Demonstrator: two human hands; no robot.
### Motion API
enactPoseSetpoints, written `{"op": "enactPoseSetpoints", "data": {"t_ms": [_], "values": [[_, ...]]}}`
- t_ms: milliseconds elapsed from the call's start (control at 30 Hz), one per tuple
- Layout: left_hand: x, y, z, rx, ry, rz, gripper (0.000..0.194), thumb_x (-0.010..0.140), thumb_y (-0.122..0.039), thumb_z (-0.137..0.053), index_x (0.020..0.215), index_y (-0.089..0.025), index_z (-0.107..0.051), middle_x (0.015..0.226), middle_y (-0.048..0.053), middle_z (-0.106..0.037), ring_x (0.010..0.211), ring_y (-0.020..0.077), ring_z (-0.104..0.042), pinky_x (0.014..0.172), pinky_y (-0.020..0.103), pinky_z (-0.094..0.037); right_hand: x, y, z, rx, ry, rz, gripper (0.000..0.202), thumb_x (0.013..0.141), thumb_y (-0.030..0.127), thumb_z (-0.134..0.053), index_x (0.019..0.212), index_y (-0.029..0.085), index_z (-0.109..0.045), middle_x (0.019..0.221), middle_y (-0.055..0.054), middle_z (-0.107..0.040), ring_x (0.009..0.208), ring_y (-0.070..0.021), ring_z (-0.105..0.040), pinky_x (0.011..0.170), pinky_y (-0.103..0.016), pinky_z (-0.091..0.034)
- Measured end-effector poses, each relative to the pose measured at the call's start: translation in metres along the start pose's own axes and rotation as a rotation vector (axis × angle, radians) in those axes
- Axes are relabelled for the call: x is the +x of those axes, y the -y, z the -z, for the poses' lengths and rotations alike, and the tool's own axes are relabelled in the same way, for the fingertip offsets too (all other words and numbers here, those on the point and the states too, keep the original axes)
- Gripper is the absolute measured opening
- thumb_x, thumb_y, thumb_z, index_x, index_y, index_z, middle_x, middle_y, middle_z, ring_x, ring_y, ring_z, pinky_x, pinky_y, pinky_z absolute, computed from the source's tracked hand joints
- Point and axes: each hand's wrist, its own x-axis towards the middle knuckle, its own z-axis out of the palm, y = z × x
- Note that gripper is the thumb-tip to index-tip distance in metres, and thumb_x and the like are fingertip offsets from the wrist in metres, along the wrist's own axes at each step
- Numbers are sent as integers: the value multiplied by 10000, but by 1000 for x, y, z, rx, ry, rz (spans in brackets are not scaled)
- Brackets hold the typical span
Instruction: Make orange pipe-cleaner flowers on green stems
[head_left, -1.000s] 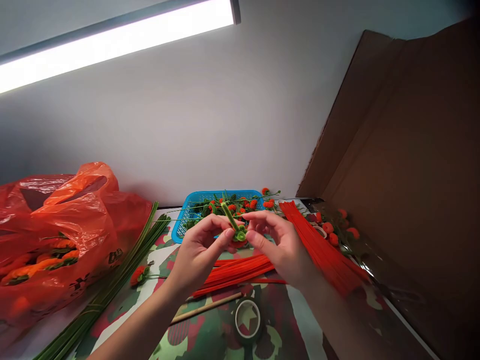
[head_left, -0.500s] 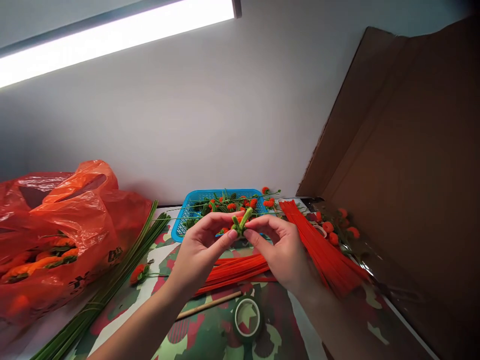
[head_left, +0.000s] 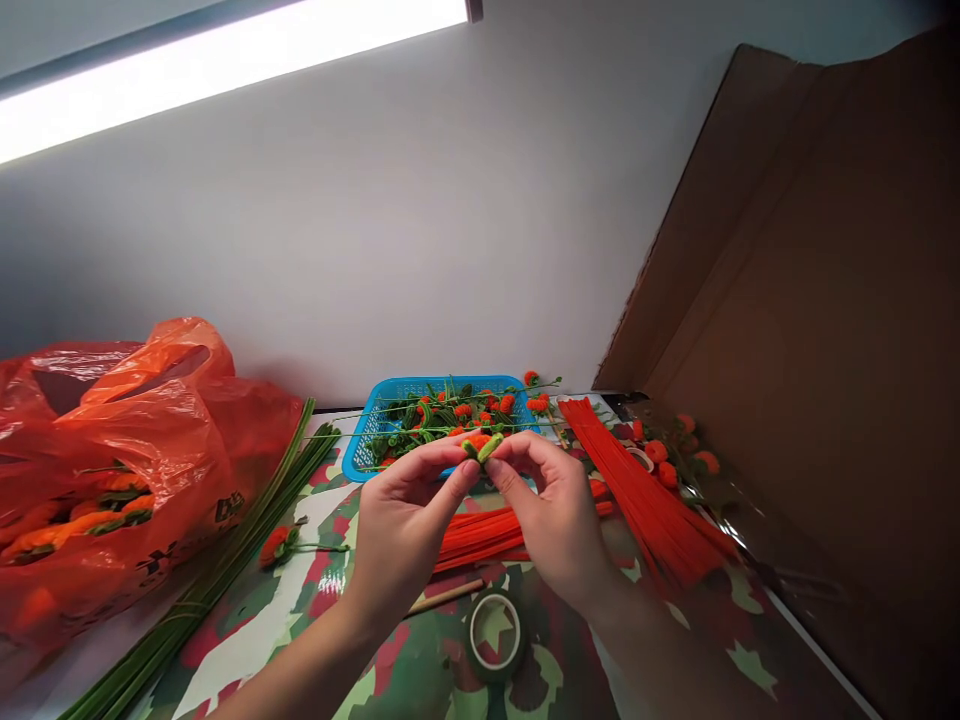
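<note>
Between my two hands, in front of the basket, is a small orange and green fuzzy flower. My left hand pinches its green base from the left with thumb and fingertips. From the right, my right hand pinches the same flower, the two thumbs nearly touching. Behind them a blue basket holds several orange flowers with green stems. Red fuzzy stems lie partly hidden beneath my hands. A roll of green tape and a thin wooden stick are nearer to me.
An orange plastic bag with flowers and a bundle of green stems are at left. One flower lies beside them. Another red bundle, more flowers and a cardboard panel stand at right.
The flower has tilted, showing its orange head, and its green pieces are lower and spread further apart. Both hands have shifted slightly and still pinch it.
</note>
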Motion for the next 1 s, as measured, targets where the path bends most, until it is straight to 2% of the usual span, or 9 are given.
{"op": "enactPoseSetpoints", "data": {"t_ms": [167,300,400,533,600,667,733,800,1000], "values": [[2,5,7,221,86,-282,82,779,-140,-667,832,-194,-699,1038,66,-722,948,209,-686,764,274,-593,6,6,9,-83,66,-88,99,839,213,-558,774,172,-621,741,-7,-624,642,-125,-573,543,-224,-452],[8,4,14,346,239,-358,110,797,-113,-632,827,-197,-697,1003,58,-732,873,176,-694,679,214,-584,10,8,18,-234,142,-46,118,828,144,-553,735,178,-618,757,1,-617,696,-126,-569,591,-228,-449],[13,0,15,284,300,-229,87,811,-145,-622,809,-189,-697,986,55,-725,859,162,-683,715,213,-576,12,7,23,-306,195,-12,128,834,118,-547,750,181,-620,777,1,-619,728,-127,-576,627,-232,-447],[19,-7,13,96,323,113,74,789,-253,-676,785,-180,-667,834,13,-667,805,141,-641,725,237,-585,15,6,24,-291,217,75,91,844,141,-576,777,190,-613,772,11,-605,750,-126,-567,681,-240,-446],[21,-10,12,7,318,262,124,789,-302,-678,785,-185,-634,786,-21,-599,735,112,-597,674,247,-599,18,6,26,-305,220,160,84,836,143,-601,883,209,-624,832,8,-598,829,-138,-555,763,-259,-442],[20,-12,12,-50,335,362,144,797,-324,-672,794,-192,-614,794,-34,-554,722,96,-562,657,256,-607,20,7,29,-311,280,219,233,835,127,-605,1037,241,-609,955,-6,-583,935,-150,-534,849,-280,-429],[19,-13,13,-86,377,425,143,804,-328,-667,826,-196,-616,853,-26,-561,767,102,-567,679,266,-609,22,7,32,-313,374,239,285,845,122,-595,1092,263,-603,1040,-18,-553,1003,-156,-511,902,-295,-416],[19,-13,15,-117,417,464,147,802,-322,-674,865,-198,-628,906,-9,-592,814,116,-592,699,261,-603,24,8,35,-319,432,250,235,845,136,-607,1045,258,-629,1040,-22,-537,1008,-159,-503,909,-300,-416],[24,-15,20,-174,477,505,219,698,-237,-782,873,-192,-657,841,-9,-668,767,109,-650,691,199,-576,26,9,37,-363,370,303,118,797,175,-680,897,222,-638,931,-17,-563,923,-176,-519,843,-323,-423]]}}
